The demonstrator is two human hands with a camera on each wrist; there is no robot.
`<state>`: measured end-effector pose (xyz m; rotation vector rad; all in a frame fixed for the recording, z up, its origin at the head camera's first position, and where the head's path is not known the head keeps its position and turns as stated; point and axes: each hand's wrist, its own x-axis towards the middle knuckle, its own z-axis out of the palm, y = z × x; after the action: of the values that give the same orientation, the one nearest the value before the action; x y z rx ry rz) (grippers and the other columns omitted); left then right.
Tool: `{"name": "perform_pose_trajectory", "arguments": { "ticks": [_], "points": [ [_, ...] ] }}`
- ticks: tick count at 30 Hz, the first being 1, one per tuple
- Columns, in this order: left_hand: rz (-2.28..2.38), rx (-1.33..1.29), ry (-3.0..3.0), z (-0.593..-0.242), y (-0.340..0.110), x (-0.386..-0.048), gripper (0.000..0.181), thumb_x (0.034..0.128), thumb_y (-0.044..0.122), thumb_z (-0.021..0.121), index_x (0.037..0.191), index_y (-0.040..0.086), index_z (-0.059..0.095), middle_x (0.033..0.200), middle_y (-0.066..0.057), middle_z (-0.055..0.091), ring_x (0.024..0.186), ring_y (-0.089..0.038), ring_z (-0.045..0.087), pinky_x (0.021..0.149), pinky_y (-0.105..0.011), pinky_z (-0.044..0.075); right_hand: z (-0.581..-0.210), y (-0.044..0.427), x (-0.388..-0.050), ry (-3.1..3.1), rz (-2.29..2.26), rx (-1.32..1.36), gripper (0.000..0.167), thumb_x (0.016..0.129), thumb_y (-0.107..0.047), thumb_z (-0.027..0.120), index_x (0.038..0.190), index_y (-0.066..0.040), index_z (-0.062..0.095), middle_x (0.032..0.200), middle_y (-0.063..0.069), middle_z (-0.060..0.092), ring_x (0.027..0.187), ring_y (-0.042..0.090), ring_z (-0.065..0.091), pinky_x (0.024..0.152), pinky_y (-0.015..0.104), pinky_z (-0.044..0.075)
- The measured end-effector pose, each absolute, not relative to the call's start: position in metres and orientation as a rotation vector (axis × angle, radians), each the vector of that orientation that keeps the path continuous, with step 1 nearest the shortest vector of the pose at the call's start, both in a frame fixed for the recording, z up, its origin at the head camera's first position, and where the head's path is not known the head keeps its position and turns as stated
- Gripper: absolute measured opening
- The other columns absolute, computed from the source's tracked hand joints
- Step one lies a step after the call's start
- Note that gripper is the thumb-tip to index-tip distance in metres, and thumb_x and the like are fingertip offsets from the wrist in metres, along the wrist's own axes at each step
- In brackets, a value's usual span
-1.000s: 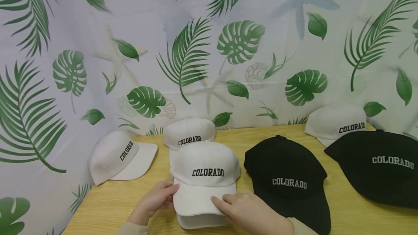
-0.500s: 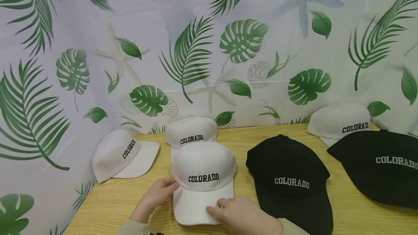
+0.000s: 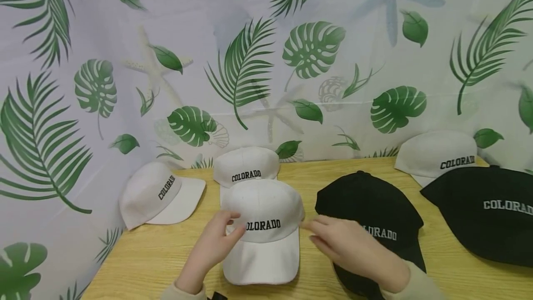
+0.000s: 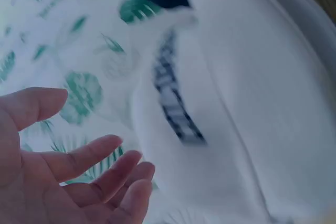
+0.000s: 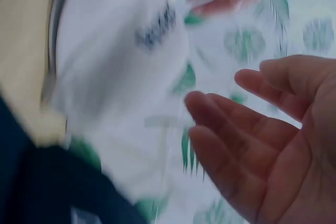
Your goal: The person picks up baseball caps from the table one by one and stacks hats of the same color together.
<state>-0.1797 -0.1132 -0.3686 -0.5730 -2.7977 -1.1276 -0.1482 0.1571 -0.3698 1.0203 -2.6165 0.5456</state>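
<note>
Nearest white cap (image 3: 272, 235), brim (image 3: 261, 265) pointing near, between left hand (image 3: 218, 240) and right hand (image 3: 347, 242), both just beside its crown (image 3: 264, 200); each grip loosely spread, holding nothing

A white COLORADO cap (image 3: 266, 203) sits brim-forward on the desk (image 3: 137, 263), overlapping a second white cap (image 3: 245, 163) behind. The left grip (image 3: 218, 240), fingers parted, hides its first letter; the right grip (image 3: 347, 242) covers part of a black cap (image 3: 350, 196) — lettering included. A third white cap (image 3: 143, 196) lies left; rightward, another black cap (image 3: 487, 230) overlaps a fourth white cap (image 3: 433, 149) — leaf-printed cloth (image 3: 245, 8) behind.
</note>
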Motion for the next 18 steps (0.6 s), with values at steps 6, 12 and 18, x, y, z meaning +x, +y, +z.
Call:
{"name": "perform_pose_trajectory", "arguments": {
  "ticks": [6, 12, 18],
  "points": [
    [-1.209, -0.886, -2.766, -0.353, -0.065, -0.176, 0.038, 0.0896, 0.028, 0.052, 0.110, -0.004, 0.053, 0.108, -0.015, 0.053, 0.097, -0.028, 0.051, 0.078, -0.038, 0.043, -0.361, 0.225, -0.168, -2.514, 0.805, 0.816, 0.022, 0.085, -0.003, 0.057, 0.106, -0.006, 0.061, 0.098, 0.004, 0.062, 0.075, 0.003, 0.054, 0.061, 0.024, 0.046],
    [-1.038, -1.147, -2.799, -0.360, -0.009, -0.172, 0.038, 0.0886, 0.031, 0.053, 0.113, 0.002, 0.055, 0.111, -0.006, 0.054, 0.101, -0.016, 0.050, 0.085, -0.028, 0.040, -0.371, 0.290, -0.187, -2.578, 1.052, 0.433, 0.027, 0.094, -0.014, 0.044, 0.111, 0.004, 0.055, 0.102, 0.020, 0.059, 0.083, 0.020, 0.059, 0.064, 0.030, 0.049],
    [-0.585, -1.619, -2.886, -0.374, 0.045, -0.160, 0.036, 0.0877, 0.037, 0.053, 0.115, 0.013, 0.058, 0.122, 0.004, 0.047, 0.110, -0.006, 0.043, 0.088, -0.018, 0.035, -0.390, 0.328, -0.200, -2.760, 1.131, 0.247, 0.045, 0.097, -0.027, 0.033, 0.117, 0.011, 0.048, 0.112, 0.028, 0.050, 0.098, 0.041, 0.049, 0.077, 0.050, 0.041]
  ]
}}
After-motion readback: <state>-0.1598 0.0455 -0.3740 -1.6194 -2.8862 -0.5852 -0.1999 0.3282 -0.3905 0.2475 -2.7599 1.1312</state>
